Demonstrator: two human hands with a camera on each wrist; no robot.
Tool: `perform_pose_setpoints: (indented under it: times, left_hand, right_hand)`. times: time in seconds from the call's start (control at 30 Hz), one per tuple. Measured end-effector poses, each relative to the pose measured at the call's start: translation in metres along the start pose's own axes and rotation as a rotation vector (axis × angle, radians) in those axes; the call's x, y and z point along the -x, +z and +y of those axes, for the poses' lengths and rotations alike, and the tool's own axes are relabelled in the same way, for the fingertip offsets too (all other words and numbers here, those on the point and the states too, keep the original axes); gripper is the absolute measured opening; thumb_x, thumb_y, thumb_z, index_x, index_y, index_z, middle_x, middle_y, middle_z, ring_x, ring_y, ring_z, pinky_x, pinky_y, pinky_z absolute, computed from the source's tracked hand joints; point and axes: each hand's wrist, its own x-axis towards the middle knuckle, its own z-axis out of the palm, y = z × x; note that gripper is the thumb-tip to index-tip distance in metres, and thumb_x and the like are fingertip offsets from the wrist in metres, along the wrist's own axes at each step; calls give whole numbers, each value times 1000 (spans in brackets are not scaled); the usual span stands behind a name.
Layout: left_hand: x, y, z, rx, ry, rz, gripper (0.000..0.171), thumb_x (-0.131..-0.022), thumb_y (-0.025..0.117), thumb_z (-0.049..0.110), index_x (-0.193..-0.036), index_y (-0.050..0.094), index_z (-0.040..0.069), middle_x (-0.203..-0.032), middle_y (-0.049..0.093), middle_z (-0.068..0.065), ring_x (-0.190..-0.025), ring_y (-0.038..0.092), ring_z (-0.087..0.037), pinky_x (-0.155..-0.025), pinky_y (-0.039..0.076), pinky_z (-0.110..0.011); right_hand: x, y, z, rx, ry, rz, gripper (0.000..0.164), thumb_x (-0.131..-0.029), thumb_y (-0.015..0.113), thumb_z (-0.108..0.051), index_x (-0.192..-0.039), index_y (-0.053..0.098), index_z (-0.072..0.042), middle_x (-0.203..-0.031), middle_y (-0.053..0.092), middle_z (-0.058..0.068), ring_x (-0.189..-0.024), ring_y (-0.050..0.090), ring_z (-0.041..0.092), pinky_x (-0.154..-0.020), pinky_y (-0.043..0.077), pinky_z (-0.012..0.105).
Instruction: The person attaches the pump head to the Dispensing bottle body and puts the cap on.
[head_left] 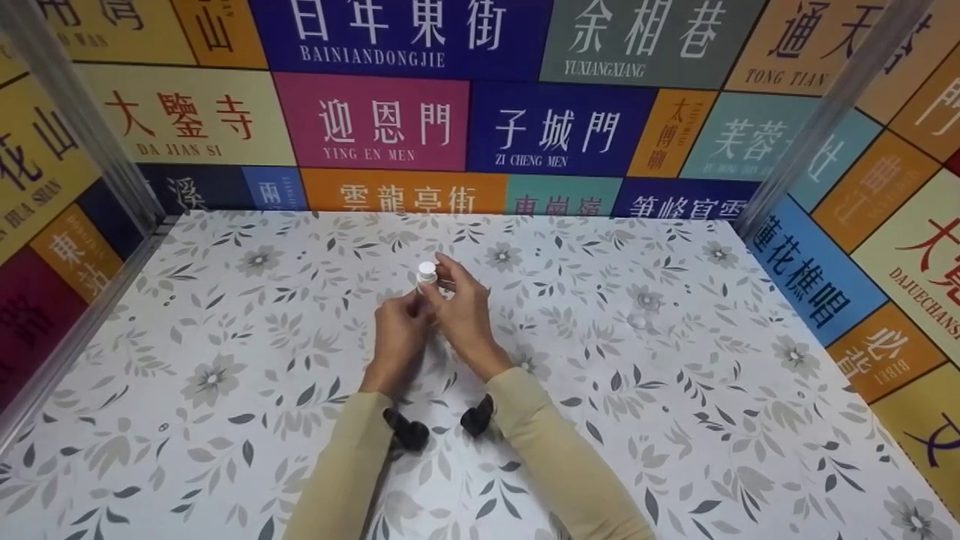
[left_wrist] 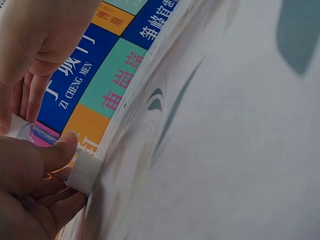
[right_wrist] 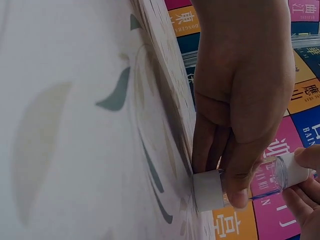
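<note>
A small clear tube (right_wrist: 267,175) stands upright with a white cap at each end, and a thin blue line shows along its wall. Its upper white cap (head_left: 427,268) pokes out above the fingers in the head view. My left hand (head_left: 396,334) grips the tube low down, its thumb along the clear wall. Just under those fingers, the lower white cap (left_wrist: 84,172) sits right at the tabletop. My right hand (head_left: 463,306) pinches the upper cap between thumb and fingers, as the right wrist view shows.
A floral cloth covers the table (head_left: 247,442). Panels with coloured signs (head_left: 371,124) rise behind and at both sides, and metal posts (head_left: 817,112) stand at the back corners. Black straps (head_left: 409,431) with small mounts sit at both wrists, over tan sleeves.
</note>
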Motion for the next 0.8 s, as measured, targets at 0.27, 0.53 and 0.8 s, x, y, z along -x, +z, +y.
perform_pose_setpoints:
  times: [0.27,0.53,0.8]
  left_hand:
    - [1,1,2,-28,-10,12,22,-88,64,-2,-107,76,3,-87,76,-12,-69,59,-17,-62,45,-25]
    - [-1,-1,2,4,14,11,15,-91,65,2,-100,77,2,-85,75,-13,-70,60,-17,-63,47,-25]
    - [1,0,1,7,0,-6,14,-93,63,4,-99,76,2,-81,72,-12,-68,56,-16,-62,44,-24]
  right_hand:
    - [2,2,-3,72,-24,20,43,-89,73,-7,-130,61,1,-113,72,15,-101,72,25,-92,56,35]
    - [0,1,-5,73,-15,10,37,-90,72,-10,-125,63,-1,-115,71,14,-104,71,25,-93,55,32]
    - [1,-3,-6,54,37,-51,37,-92,71,-11,-127,63,-2,-120,71,14,-108,71,24,-96,55,32]
